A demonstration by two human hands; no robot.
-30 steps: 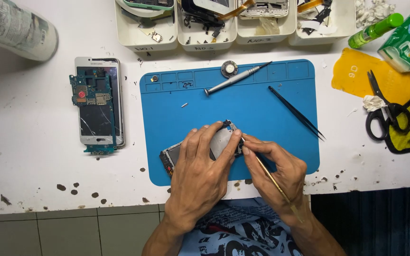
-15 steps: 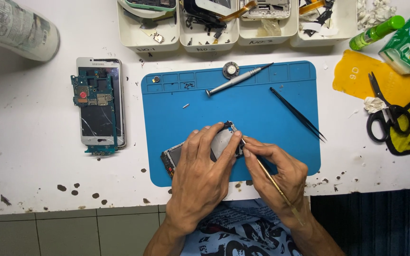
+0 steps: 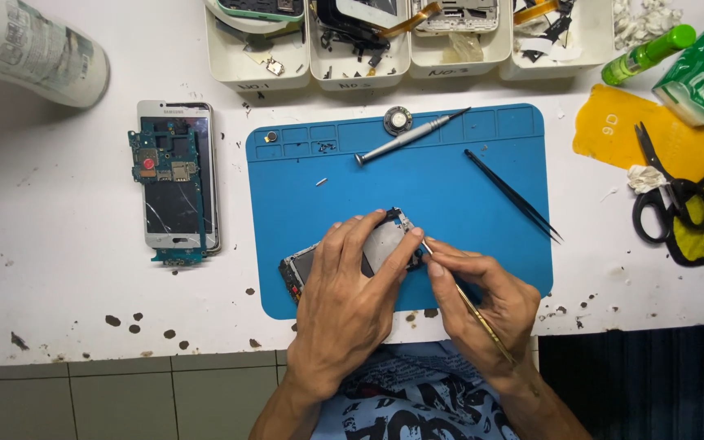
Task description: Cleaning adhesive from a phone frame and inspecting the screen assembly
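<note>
Opened phone frame [image 3: 372,248] at lower centre on blue mat [image 3: 450,187], gripped by left hand [image 3: 352,305]; right hand [image 3: 482,305] pinching thin brass tool [image 3: 470,305] at its corner. Screwdriver [image 3: 409,137] and tweezers [image 3: 513,195] above. Frame mostly hidden under fingers.

Left hand [image 3: 352,301] pins phone frame [image 3: 380,244]; right hand [image 3: 482,305] holds thin tool [image 3: 482,322].

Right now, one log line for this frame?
left hand: holds phone frame on blue mat | right hand: thin tool at frame edge | screwdriver, tweezers: idle
</note>
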